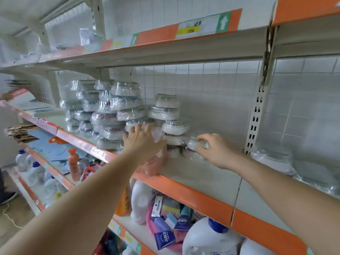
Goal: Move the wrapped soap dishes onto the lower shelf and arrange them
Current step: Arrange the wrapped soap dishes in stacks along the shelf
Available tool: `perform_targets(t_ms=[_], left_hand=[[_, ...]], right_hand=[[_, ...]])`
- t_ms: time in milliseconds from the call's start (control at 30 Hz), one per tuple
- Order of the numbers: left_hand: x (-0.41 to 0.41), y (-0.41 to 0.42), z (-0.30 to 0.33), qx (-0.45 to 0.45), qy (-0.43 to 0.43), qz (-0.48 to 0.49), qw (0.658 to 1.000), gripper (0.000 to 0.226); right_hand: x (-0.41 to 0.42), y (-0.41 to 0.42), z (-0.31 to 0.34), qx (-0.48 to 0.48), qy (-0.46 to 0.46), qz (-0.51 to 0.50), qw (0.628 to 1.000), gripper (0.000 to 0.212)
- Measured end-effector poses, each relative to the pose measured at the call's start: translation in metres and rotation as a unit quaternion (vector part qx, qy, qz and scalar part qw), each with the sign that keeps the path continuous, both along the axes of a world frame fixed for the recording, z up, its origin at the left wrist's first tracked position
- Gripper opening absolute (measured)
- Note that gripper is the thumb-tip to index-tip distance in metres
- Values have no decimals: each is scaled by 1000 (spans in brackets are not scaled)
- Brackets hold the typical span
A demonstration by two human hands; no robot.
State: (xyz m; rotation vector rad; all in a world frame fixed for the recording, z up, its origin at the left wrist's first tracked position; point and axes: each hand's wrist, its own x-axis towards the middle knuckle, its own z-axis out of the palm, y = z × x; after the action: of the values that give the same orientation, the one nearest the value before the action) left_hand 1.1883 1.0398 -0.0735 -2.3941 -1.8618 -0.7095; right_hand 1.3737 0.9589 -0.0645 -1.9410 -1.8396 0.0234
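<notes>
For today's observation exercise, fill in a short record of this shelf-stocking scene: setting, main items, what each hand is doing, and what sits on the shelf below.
setting: shop shelving with an orange-edged shelf against a tiled wall
main items: stacks of wrapped soap dishes
left hand: pressed against a pink wrapped dish at the base of the stacks
right hand: gripping a single wrapped dish on the shelf
shelf below: white detergent bottles and small packets

A: Colours on the shelf [202, 173]?
B: Grey-white deck, orange front strip [185, 194]. Wrapped soap dishes [127, 92]: clear film over white and grey, a few pinkish.
A: Wall?
B: White square tiles [202, 83], grey grid lines.
</notes>
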Motion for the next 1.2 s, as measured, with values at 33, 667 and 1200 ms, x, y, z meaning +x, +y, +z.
perform_targets(t_ms=[33,667,1200], left_hand=[[-7,9,2,-31,8,-8,999,78],[-29,89,12,-196,89,-170,962,99],[-24,90,7,-146,16,-199,969,76]], right_hand=[[-11,13,6,8,5,-2,1000,41],[-71,223,81,34,40,-156,986,70],[-59,169,75,184,173,-139,958,57]])
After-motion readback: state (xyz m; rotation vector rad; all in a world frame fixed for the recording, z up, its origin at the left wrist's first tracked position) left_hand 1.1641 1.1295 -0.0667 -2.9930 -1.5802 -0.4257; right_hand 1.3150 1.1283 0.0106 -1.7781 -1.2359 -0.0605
